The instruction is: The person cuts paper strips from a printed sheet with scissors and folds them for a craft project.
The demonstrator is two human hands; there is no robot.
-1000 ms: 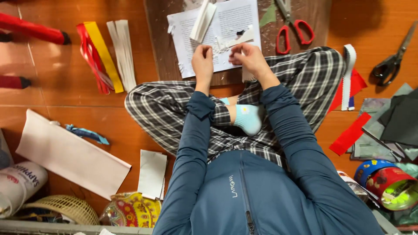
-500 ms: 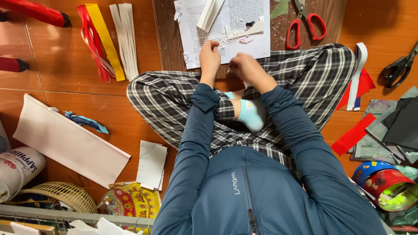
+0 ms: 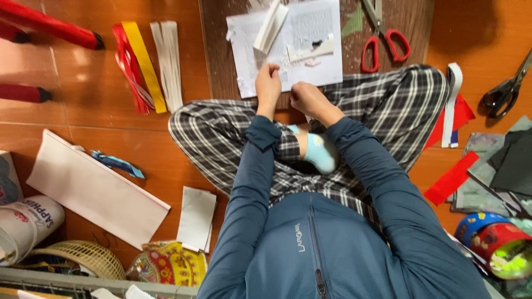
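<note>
Seated cross-legged figure viewed from above, both arms in blue sleeves reaching forward over plaid trousers and a pale blue sock (image 3: 320, 153). The left hand (image 3: 268, 83) is curling shut at the near edge of the white printed sheet (image 3: 327, 66), its knuckles up; whether the fingers are pinching the paper edge or a small scrap cannot be told from this angle. The right hand (image 3: 307, 99) is resting closed just beside it, nearer the lap, and what it is enclosing is hidden. Compared with half a second ago, the two hands are sitting closer together and have drawn slightly back toward the body, the right one having come off the sheet; this suggests fine work on something small at the paper's near margin rather than on the pieces farther out. Beyond the hands, on the same sheet, a folded white paper strip (image 3: 270, 25) and a small white cut-out (image 3: 310, 51) are lying untouched. Farther right of the grip, red-handled scissors (image 3: 382, 36) are lying on the dark wooden board (image 3: 216, 50); far left, red, yellow and white paper strips (image 3: 145, 63) are lying on the floor
</note>
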